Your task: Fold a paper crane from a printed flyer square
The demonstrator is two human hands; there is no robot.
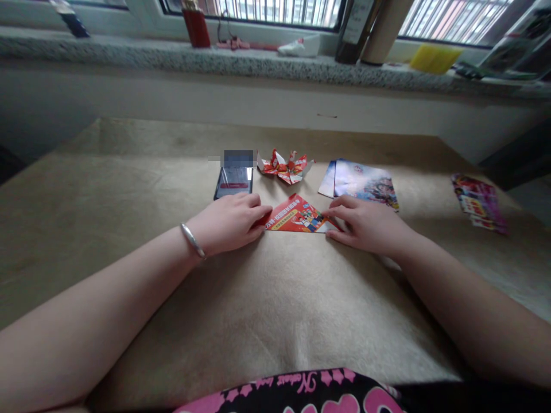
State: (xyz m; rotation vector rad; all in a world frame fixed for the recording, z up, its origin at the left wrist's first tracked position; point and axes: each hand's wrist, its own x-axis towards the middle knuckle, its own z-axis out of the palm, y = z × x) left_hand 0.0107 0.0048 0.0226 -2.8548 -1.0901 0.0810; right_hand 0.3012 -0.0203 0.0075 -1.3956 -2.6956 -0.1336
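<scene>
A red printed sheet of paper (297, 215), folded into a triangle, lies on the table with its long edge toward me. The fingers of my left hand (235, 222) are closed on its left corner, and a silver bangle (192, 240) circles that wrist. At the right corner, my right hand (365, 222) grips the paper between thumb and fingers. The fingertips partly hide both corners. Just behind the triangle sit folded red-and-white paper cranes (286, 167). A phone (235, 180) lies beyond my left hand.
Printed square sheets (364, 180) lie behind my right hand. Farther right is a stack of purple-red printed papers (477, 203). A brown covering (275, 298) spreads over the table. Behind it, a stone windowsill (258, 62) holds a red container (197, 26) and a yellow object (434, 58).
</scene>
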